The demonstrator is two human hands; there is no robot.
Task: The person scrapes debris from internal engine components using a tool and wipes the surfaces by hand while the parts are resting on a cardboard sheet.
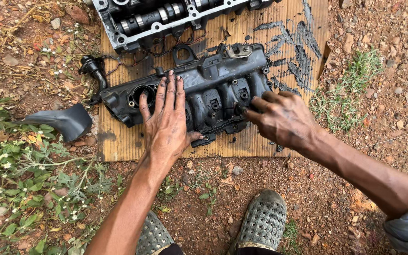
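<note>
A dark, oily engine cover (213, 89) lies across a sheet of corrugated cardboard (119, 146) on the dirt. My left hand (166, 123) rests flat on the cover's left half, fingers spread beside a round opening. My right hand (282, 118) pinches a small dark part at the cover's right side, fingertips pressed against it; the part itself is mostly hidden. Both hands are smeared with grease.
A cylinder head with a camshaft (166, 19) lies at the cardboard's far edge. A black hose piece (94, 68) and a dark plastic scoop-shaped piece (69, 122) sit at the left. Weeds grow at left, stones at right. My perforated shoes (260, 222) stand near the bottom.
</note>
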